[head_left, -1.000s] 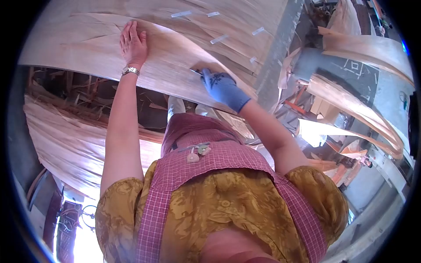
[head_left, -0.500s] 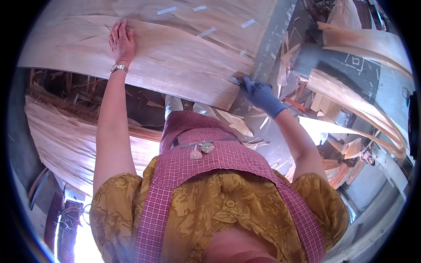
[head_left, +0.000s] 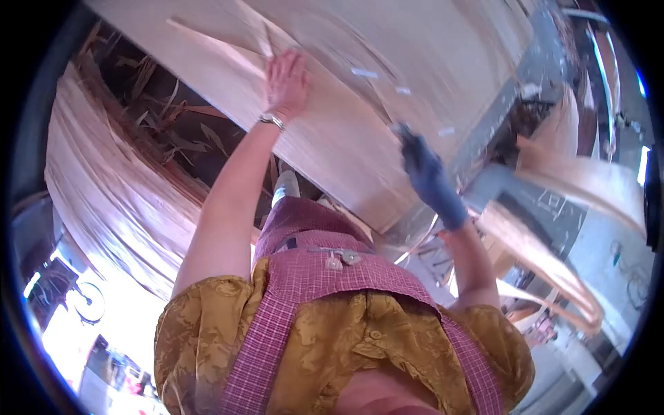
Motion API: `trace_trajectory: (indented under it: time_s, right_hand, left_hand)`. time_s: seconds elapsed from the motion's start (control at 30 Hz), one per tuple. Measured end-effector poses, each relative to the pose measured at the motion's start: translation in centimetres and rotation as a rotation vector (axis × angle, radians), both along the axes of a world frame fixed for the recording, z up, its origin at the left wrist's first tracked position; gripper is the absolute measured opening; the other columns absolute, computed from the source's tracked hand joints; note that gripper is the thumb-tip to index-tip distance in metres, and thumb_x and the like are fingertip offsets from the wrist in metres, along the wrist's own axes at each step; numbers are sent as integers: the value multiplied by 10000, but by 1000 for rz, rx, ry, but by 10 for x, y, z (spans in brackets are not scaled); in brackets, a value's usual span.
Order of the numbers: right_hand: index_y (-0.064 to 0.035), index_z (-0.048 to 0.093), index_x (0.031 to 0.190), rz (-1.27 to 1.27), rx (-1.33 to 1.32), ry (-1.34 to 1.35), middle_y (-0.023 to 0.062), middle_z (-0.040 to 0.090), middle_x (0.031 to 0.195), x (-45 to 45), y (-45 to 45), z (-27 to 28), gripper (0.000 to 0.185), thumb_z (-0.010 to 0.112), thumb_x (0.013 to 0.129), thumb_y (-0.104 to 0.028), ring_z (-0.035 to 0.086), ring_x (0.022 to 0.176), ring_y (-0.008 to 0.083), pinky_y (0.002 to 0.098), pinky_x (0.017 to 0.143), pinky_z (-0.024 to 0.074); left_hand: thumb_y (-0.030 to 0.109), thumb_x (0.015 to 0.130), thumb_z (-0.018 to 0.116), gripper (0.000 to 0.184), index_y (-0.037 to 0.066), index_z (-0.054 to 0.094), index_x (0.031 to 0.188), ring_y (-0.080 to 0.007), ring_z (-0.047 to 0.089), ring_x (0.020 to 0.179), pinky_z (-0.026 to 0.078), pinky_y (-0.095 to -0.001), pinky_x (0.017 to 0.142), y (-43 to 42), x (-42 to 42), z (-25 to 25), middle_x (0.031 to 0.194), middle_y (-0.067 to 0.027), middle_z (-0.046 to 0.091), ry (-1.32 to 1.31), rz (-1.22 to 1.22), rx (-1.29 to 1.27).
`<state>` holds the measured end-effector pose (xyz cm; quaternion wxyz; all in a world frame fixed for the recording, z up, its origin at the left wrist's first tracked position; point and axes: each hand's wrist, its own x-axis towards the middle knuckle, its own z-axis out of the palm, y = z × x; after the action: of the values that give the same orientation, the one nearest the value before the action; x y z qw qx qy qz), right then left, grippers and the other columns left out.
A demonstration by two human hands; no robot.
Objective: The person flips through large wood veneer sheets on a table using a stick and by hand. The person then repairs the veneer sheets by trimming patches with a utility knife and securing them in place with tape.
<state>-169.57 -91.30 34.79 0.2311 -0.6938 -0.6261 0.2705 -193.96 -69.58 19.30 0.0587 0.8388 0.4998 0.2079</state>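
Observation:
My bare left hand [head_left: 287,83], with a metal-banded watch at its wrist, lies flat on a thin pale wood veneer sheet [head_left: 346,149], fingers extended. Near that hand, the veneer has lifted, split edges. My right hand [head_left: 432,176] wears a blue-grey glove with darker fingers. Its fingers are closed around a small dark tool [head_left: 401,130] with a pale tip; blur hides its exact kind. The tool is over the veneer, beside an overlapping edge. Short whitish tape strips [head_left: 364,72] are stuck on the sheet beyond it.
Long curled veneer pieces [head_left: 543,242] lie at the right on a grey surface. A large stack of veneer [head_left: 111,173] stands at the left. Torn wood scraps [head_left: 183,131] fill the dark gap between it and the work surface. A bicycle wheel [head_left: 88,302] shows at the lower left.
The view has turned, so the sheet now slants down to the right. My right hand has moved from the sheet's near right corner farther over it. My left hand stays flat on the veneer.

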Motion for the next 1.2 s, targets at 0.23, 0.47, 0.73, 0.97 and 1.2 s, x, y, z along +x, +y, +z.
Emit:
trace_trajectory:
  time_s: [0.23,0.47,0.73,0.97,1.2]
  right_hand:
    - [-49,462,1044,337,-12,-424,227,665,933,-125,269,-82,290,414,978,-328,663,799,400,522,699,507]
    - [-74,515,1078,353,-114,-419,240,666,882,-133,329,-112,337,415,975,-379,634,838,439,543,721,482]
    - [-85,521,1107,536,69,-532,222,672,891,-110,325,-144,329,465,953,-370,640,817,424,538,700,489]
    - [3,456,1254,471,-109,-747,233,674,828,-77,202,-103,430,436,962,-312,669,751,375,521,632,509]
    - [28,509,1194,374,-142,-684,199,659,681,-21,97,-108,396,402,971,-282,648,547,331,501,454,481]
  left_hand:
    - [285,891,528,484,74,505,1326,-246,310,1394,131,-489,1176,-2,-4,7,1423,-109,439,-12,60,-23]
    - [294,813,663,533,44,512,1259,-298,394,1329,213,-505,1139,25,-27,23,1333,-140,506,-213,-1,-300]
    - [362,627,827,905,89,381,1366,-285,405,1288,233,-510,1121,103,-44,38,1322,-108,473,-121,102,-126]
    - [527,580,815,1128,163,248,1484,-268,340,1353,212,-558,1114,107,-33,22,1456,-94,376,49,140,-204]
    - [456,621,818,1026,152,310,1459,-284,340,1356,233,-553,1109,93,-17,61,1457,-103,385,231,207,-215]
